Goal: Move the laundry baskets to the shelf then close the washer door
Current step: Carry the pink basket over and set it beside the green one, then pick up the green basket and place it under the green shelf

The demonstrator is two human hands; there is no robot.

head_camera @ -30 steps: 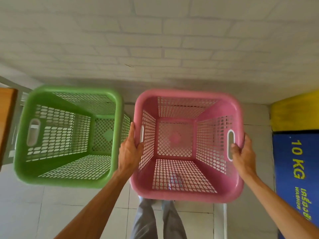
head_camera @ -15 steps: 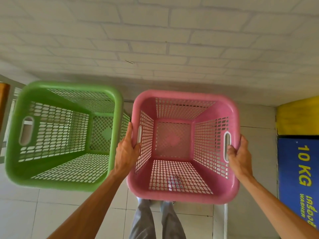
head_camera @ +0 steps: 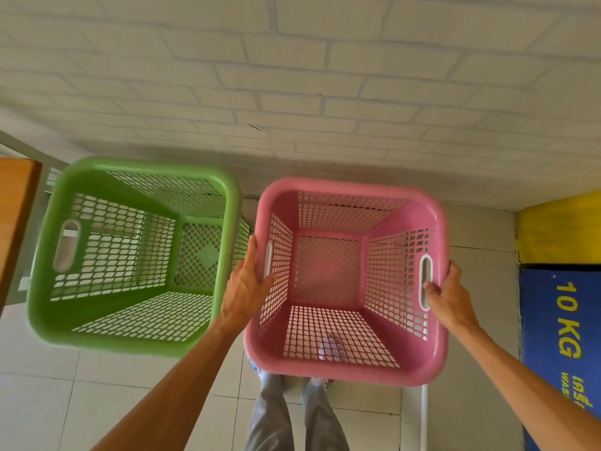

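Observation:
An empty pink laundry basket [head_camera: 328, 369] is in the middle of the view, held between both hands. My left hand [head_camera: 245, 288] presses flat against its left wall by the handle slot, thumb over the rim. My right hand [head_camera: 450, 296] grips the right handle slot, fingers hooked through it. An empty green laundry basket [head_camera: 130, 336] stands directly to the left of the pink one, close beside it. Whether the pink basket rests on a surface is hidden. The washer door is out of view.
A white brick wall [head_camera: 292, 76] rises just behind both baskets. A wooden tabletop edge [head_camera: 14, 203] and grey metal frame are at far left. A blue and yellow "10 KG" washer panel [head_camera: 562, 320] is at right. Tiled floor and my legs [head_camera: 292, 418] show below.
The view shifted slightly; both baskets stay side by side. My hands keep the same hold on the pink basket, which sits a little lower and nearer the wall.

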